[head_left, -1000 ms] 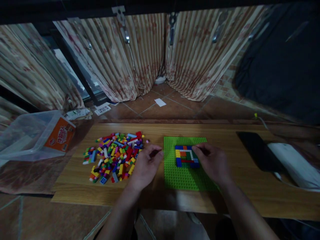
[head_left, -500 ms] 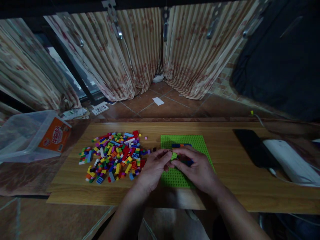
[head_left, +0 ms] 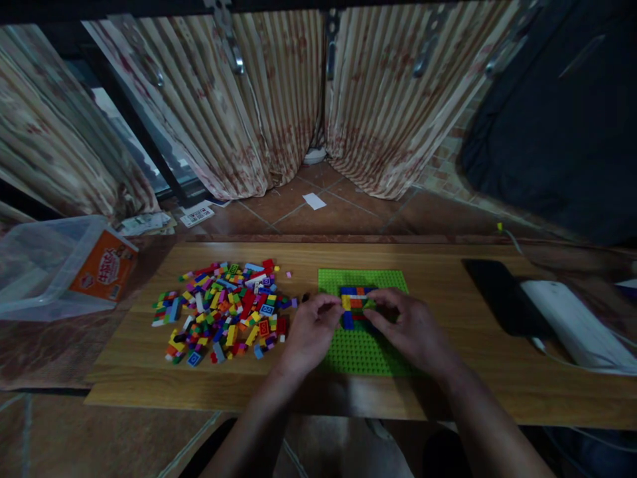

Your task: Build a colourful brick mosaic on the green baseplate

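A green studded baseplate [head_left: 361,352] lies on the wooden table, with a block of multicoloured toy bricks [head_left: 354,301] built on it in blue, orange, white, yellow and red. My right hand [head_left: 411,328] is over the right side of this block, thumb and index finger pinching a small light-green brick [head_left: 369,303] low over it. My left hand [head_left: 312,332] is at the block's left edge, fingertips drawn together close to a yellow brick; whether they hold anything is hidden.
A spread pile of loose bricks [head_left: 223,309] covers the table's left part. A clear plastic bin [head_left: 54,265] with an orange label stands beyond it. At the right lie a black phone [head_left: 502,295] and a white device [head_left: 577,325] with a cable.
My hands have moved apart from their shared pinch on the light-green brick. That brick is now with my right hand at the built block, and more of the block shows between the hands.
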Tool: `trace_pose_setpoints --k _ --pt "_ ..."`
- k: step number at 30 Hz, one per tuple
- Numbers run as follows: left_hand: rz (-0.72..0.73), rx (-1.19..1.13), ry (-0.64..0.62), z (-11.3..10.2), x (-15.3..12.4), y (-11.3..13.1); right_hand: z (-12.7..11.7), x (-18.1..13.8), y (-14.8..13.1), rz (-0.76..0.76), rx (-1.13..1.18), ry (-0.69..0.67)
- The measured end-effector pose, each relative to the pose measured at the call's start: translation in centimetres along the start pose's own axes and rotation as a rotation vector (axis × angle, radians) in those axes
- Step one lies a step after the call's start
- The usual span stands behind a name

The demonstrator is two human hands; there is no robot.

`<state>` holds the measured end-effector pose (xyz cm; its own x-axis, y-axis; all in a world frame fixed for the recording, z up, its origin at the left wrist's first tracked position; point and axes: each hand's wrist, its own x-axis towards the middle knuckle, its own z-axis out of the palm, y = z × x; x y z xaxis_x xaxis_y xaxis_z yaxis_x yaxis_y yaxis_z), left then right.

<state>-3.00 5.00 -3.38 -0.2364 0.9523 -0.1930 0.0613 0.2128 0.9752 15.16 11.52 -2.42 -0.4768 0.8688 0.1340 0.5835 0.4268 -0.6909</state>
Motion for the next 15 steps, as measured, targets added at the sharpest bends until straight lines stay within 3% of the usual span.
trace_pose_setpoints --k 7,15 --pt "0.07 0.159 -0.048 0.17 -0.35 -0.31 0.89 0.11 0.27 -0.079 -0.083 -0.075" --pt "0.077 0.181 -0.052 0.05 -0.51 0.18 0.1 0.02 0.72 -0.078 -0.033 -0.145"
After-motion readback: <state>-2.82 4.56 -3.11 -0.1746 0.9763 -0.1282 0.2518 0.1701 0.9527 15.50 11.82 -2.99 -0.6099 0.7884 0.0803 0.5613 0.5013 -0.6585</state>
